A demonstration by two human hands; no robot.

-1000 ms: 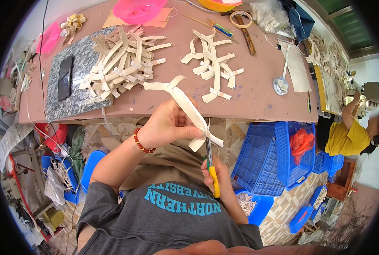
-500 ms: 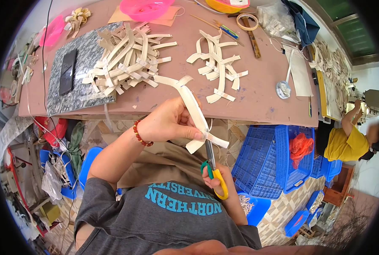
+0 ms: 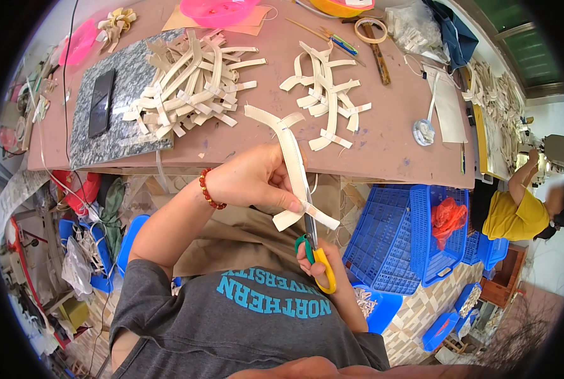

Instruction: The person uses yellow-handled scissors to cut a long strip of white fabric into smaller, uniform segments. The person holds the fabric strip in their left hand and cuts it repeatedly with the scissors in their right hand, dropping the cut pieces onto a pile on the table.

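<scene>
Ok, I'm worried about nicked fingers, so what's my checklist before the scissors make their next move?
1. Strap held: ok; the left hand grips the cream strap piece.
2. Scissors held: ok; the right hand has the yellow-and-green handles of the scissors.
3. Left thumb well away from the blades: not ok; its tip is close beside them.
4. Blades open or closed: cannot tell; their tips are lost at the strap.
5. Other straps away from the blades: ok; the larger pile and smaller pile lie on the table.
</scene>
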